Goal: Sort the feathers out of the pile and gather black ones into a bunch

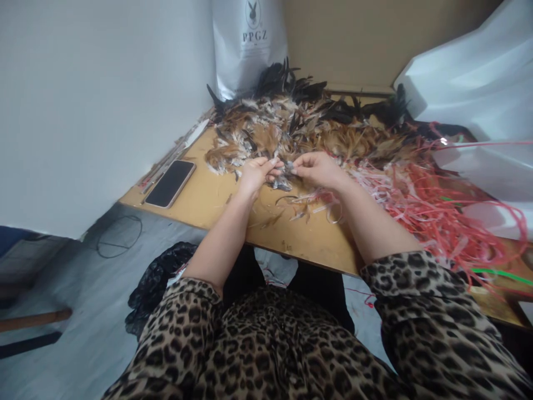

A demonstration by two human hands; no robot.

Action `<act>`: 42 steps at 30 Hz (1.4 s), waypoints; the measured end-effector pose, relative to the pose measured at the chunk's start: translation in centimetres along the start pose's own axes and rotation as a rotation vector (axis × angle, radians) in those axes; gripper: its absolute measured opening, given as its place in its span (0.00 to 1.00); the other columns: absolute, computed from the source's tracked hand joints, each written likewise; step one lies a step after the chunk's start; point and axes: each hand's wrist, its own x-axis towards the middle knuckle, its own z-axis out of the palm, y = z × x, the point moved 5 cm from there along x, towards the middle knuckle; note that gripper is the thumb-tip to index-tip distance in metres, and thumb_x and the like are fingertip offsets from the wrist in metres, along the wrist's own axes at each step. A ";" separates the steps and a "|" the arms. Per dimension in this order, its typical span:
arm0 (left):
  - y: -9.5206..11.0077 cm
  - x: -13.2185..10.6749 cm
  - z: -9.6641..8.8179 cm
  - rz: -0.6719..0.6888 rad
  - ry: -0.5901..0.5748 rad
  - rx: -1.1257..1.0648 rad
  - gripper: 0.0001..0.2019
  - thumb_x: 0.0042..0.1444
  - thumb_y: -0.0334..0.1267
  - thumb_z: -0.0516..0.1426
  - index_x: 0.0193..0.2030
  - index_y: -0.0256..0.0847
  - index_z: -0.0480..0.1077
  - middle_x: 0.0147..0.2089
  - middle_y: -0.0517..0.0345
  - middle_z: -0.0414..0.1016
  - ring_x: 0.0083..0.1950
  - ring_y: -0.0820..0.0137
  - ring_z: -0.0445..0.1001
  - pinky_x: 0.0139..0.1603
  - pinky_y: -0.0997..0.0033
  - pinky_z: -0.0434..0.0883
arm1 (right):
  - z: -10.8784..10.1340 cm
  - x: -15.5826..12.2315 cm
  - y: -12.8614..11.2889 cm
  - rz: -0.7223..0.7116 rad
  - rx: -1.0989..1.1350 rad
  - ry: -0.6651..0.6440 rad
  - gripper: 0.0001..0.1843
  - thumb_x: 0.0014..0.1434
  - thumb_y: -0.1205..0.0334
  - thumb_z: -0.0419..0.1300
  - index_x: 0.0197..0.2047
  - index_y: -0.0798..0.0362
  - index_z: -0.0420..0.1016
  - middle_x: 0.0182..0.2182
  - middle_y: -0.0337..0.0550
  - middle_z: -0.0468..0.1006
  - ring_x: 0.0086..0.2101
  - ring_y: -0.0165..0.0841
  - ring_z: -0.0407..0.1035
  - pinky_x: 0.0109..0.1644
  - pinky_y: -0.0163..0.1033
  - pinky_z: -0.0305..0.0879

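Head view: from where I stand, the left hand (256, 176) and right hand (320, 169) face each other at the near edge of the feather pile (266, 138), mid-table (205, 195). The right fingertips seem to pinch a greyish tuft (290, 165); whether the left ones grip anything, I can't tell. Fine feather handling looks in hand; the next move calls for light, steady fingertips, clear of the red strips (420, 194) at right.

The silvery bag (233, 61) bears a rabbit-head logo (252, 14) above "PPGZ" (255, 36), with smaller print (257, 46) below illegible.
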 end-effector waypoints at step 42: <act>-0.4 0.4 -0.9 -0.103 0.079 -0.157 0.06 0.50 0.36 0.59 0.30 0.35 0.69 0.31 0.56 0.77 0.25 0.83 0.71 0.24 0.87 0.66 | 3.8 -1.7 -2.6 -0.106 -0.995 -0.107 0.12 0.51 0.62 0.54 0.33 0.58 0.77 0.34 0.57 0.77 0.36 0.41 0.70 0.37 0.40 0.59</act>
